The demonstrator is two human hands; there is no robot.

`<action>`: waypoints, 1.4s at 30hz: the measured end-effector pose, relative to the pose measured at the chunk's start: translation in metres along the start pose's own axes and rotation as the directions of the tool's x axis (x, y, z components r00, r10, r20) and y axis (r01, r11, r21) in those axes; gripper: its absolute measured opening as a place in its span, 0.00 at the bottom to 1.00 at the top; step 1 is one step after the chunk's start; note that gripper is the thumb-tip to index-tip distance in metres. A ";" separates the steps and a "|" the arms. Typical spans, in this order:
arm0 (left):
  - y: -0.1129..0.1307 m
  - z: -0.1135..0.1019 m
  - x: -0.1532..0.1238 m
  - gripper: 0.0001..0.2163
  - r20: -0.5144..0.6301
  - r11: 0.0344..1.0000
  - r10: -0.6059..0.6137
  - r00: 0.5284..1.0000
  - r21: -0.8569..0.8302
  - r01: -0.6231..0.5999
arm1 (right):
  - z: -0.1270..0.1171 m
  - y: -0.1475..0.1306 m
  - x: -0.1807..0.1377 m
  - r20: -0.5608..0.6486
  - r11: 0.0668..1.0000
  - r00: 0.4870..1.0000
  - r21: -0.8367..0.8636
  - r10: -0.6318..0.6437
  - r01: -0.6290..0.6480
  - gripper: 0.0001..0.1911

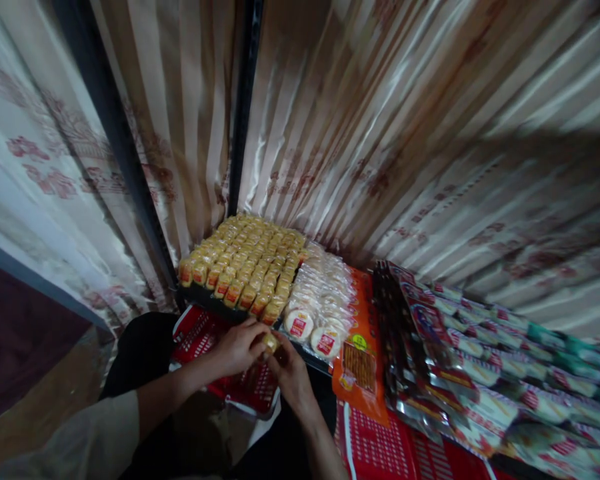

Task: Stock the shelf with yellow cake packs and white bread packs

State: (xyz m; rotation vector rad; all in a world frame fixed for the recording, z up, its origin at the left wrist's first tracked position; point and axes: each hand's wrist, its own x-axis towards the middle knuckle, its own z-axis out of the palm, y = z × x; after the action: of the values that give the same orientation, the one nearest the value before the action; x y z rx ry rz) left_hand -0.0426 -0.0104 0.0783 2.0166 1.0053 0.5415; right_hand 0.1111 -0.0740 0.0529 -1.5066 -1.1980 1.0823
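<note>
My left hand [239,347] and my right hand [291,375] meet over a small yellow wrapped snack pack [271,342], both closed on it. They are just in front of a dark tray [206,298] packed with several rows of the same yellow packs [245,261]. To the right of those packs lie clear bags of round white cakes with red labels [316,308]. Under my hands sits a red printed packet [205,337].
An orange snack bag [361,360] and rows of dark and red-green foil packets [460,360] spread to the right. Striped patterned curtains [380,133] hang behind, with a dark post [243,107] at the corner. Wooden floor [55,393] at left.
</note>
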 end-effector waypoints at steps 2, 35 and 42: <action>0.015 -0.008 0.012 0.10 -0.004 0.999 0.045 0.999 0.016 -0.045 | -0.010 -0.011 0.005 -0.041 0.998 0.998 -0.031 -0.047 0.046 0.24; 0.079 0.076 0.191 0.33 -0.233 0.965 -0.147 0.961 0.178 0.190 | -0.137 -0.067 0.235 -0.381 0.826 0.848 -0.553 -0.368 0.110 0.21; 0.074 0.080 0.211 0.30 -0.219 0.954 -0.190 0.957 0.189 0.232 | -0.148 -0.064 0.275 -0.375 0.776 0.832 -0.623 -0.410 0.101 0.18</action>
State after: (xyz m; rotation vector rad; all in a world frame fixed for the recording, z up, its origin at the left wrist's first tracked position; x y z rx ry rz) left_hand 0.1696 0.0955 0.0957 2.0337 1.4373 0.5444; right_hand 0.2828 0.1867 0.1193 -1.8465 -1.3721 0.0806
